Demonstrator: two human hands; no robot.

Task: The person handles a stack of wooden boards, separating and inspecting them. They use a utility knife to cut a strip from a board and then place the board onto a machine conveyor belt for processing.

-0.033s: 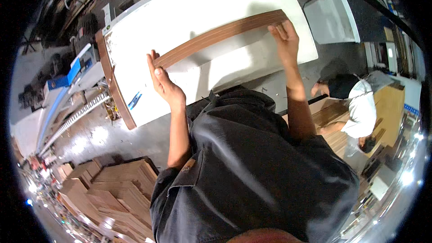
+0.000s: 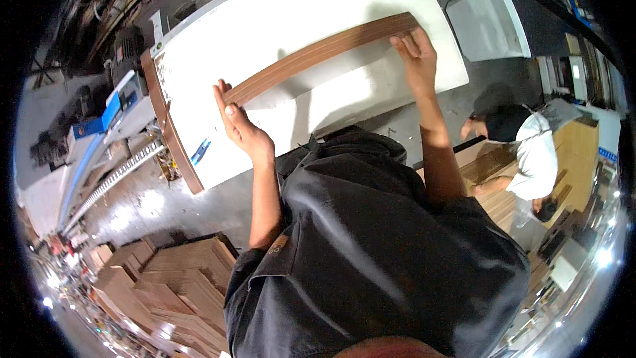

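A bundle of long, narrow brown wood-grain strips [image 2: 318, 53] spans the space between my hands, over a white tabletop [image 2: 228, 43]. My left hand [image 2: 243, 126] holds its left end, with fingers fairly straight behind it and the thumb at the front. At the right end, my right hand [image 2: 417, 56] grips the strips with bent fingers and the thumb on the near side. The strips cast a shadow on the white surface below. A small blue tool [image 2: 201, 152] lies near the table's left edge, apart from my left hand.
A brown edge strip [image 2: 173, 132] runs along the table's left side. Stacked brown panels [image 2: 179, 278] stand at the lower left. To the right, a co-worker in a white top [image 2: 535, 152] leans over wooden boards [image 2: 500, 166]. Blue-and-grey machinery [image 2: 99, 126] stands at the left.
My hands and the strips have shifted very slightly left in the picture, and my grip looks the same. The co-worker at the right has moved a little.
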